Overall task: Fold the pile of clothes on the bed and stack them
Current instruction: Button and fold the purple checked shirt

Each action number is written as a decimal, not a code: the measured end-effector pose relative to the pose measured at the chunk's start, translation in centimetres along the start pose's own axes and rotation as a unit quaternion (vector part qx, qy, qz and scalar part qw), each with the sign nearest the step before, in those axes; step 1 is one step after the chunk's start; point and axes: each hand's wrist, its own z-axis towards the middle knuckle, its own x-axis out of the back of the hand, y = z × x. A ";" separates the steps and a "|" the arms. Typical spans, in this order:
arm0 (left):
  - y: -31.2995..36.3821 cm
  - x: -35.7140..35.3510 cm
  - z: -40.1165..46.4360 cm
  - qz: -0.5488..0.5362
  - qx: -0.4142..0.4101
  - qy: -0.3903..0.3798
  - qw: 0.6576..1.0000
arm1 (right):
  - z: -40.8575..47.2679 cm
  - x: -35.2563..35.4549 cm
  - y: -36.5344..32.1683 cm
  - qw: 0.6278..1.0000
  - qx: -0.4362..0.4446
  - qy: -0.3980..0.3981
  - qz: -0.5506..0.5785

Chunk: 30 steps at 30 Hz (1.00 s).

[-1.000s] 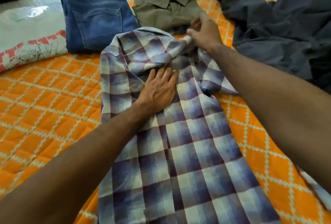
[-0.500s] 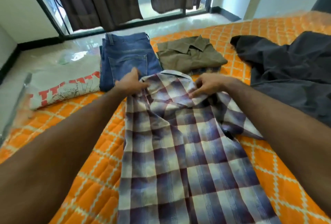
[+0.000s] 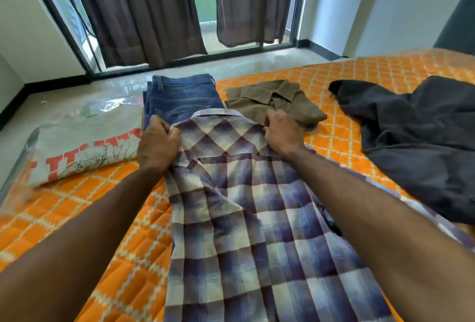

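Note:
A purple and white plaid shirt [image 3: 246, 231] lies back-up along the orange quilted bed [image 3: 84, 200], its collar at the far end. My left hand [image 3: 158, 145] grips the shirt's left shoulder. My right hand [image 3: 282, 132] grips the right shoulder beside the collar. Beyond the collar lie folded blue jeans [image 3: 180, 96] and a folded olive shirt [image 3: 277, 103]. A folded grey T-shirt with red print [image 3: 84, 141] sits at the left. A dark grey garment [image 3: 421, 141] lies unfolded at the right.
The bed's far edge meets a glossy floor [image 3: 231, 64] in front of a glass door with brown curtains [image 3: 144, 13]. White walls stand left and right. Orange quilt shows at the near left and between the plaid shirt and the dark garment.
My left hand left the middle of the shirt's back and took hold of its left shoulder. Both hands now hold the shoulders wider apart, and the view has tilted up toward the window.

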 end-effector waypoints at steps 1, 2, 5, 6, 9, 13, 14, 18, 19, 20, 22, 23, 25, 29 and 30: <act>-0.1 -0.2 0.1 -0.029 -0.002 0.006 1.000 | -0.2 -0.4 -0.3 0.998 -0.034 -0.012 0.060; -0.2 -0.2 0.2 -0.085 -0.005 0.011 0.996 | -0.4 -0.9 -0.3 0.991 -0.058 -0.023 0.118; -1.4 0.0 -0.6 -0.290 -0.005 -0.016 0.957 | -2.8 -1.4 -0.2 0.970 -0.027 -0.037 0.241; -2.2 0.3 -1.3 -0.314 -0.022 -0.034 0.949 | -4.1 -1.4 -0.7 0.966 0.005 -0.013 0.259; -4.3 1.3 -2.9 -0.214 -0.182 -0.084 0.956 | -7.9 -0.6 -2.3 0.960 0.071 -0.011 0.271; -5.5 3.3 -1.3 0.153 -0.501 -0.160 0.837 | -11.7 1.0 -5.8 0.895 0.094 -0.278 0.336; -5.3 3.7 -0.7 0.216 -0.555 -0.189 0.780 | -12.3 0.9 -6.4 0.899 0.103 -0.291 0.311; -3.0 3.9 1.9 0.312 -0.637 -0.292 0.641 | -13.2 -0.1 -7.1 0.933 0.091 -0.266 0.222; -2.6 4.0 2.4 0.327 -0.639 -0.311 0.623 | -13.5 -0.3 -7.0 0.939 0.069 -0.254 0.223; -2.2 4.0 2.8 0.340 -0.640 -0.325 0.607 | -13.8 -0.5 -6.9 0.942 0.044 -0.240 0.229; -1.6 3.8 3.2 0.357 -0.629 -0.332 0.606 | -14.6 -0.8 -6.9 0.946 0.004 -0.214 0.244; -1.3 3.5 3.2 0.366 -0.610 -0.332 0.620 | -15.1 -1.0 -7.0 0.949 -0.008 -0.198 0.244; -0.6 2.9 3.0 0.392 -0.548 -0.345 0.653 | -16.0 -1.1 -7.4 0.961 -0.004 -0.165 0.222; 0.2 1.8 3.2 0.421 -0.480 -0.390 0.663 | -16.7 -1.1 -7.5 0.974 0.028 -0.135 0.180; 0.1 1.8 3.3 0.414 -0.478 -0.393 0.668 | -16.8 -1.1 -7.5 0.976 0.030 -0.130 0.174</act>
